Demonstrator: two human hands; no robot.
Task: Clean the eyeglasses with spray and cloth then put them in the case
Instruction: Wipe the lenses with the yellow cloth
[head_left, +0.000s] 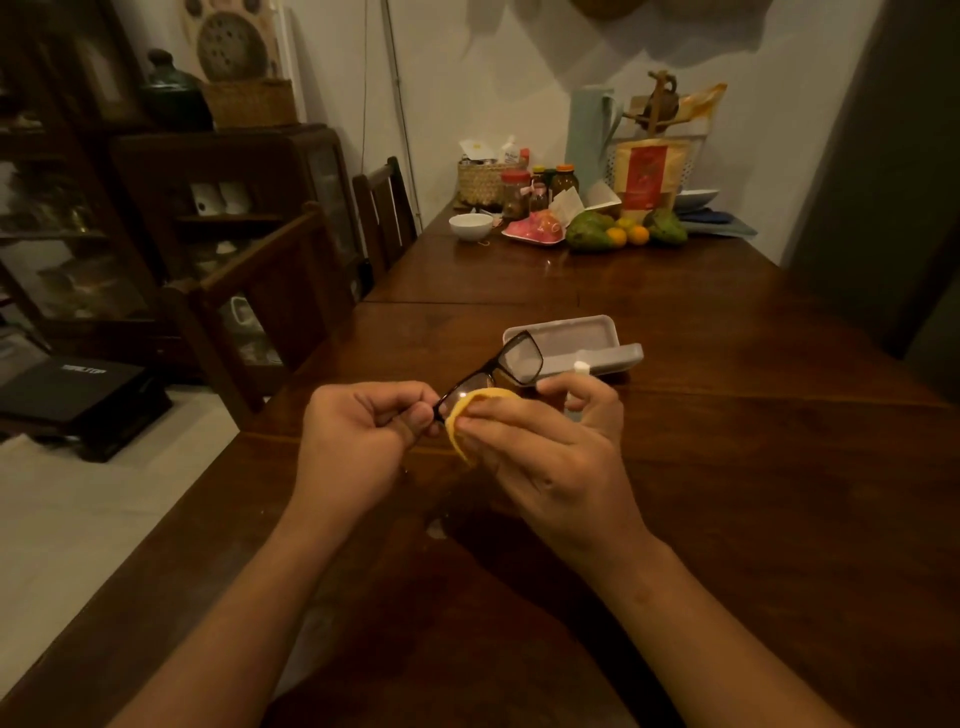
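Eyeglasses (521, 358): left hand (358, 431) pinches frame end, right hand (550, 447) pinches yellow cloth (457, 418) on lens. Light circular strokes advised; case (571, 340) at 12 o'clock.

Glossy dark wood table (727, 441); soft yellow cloth (457, 426); matt grey plastic case (587, 343).

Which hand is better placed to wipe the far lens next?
Right, likely. The right hand pinches the yellow cloth against the near lens of the eyeglasses, so it only needs to slide over. The left hand grips the frame's end, steadying it.
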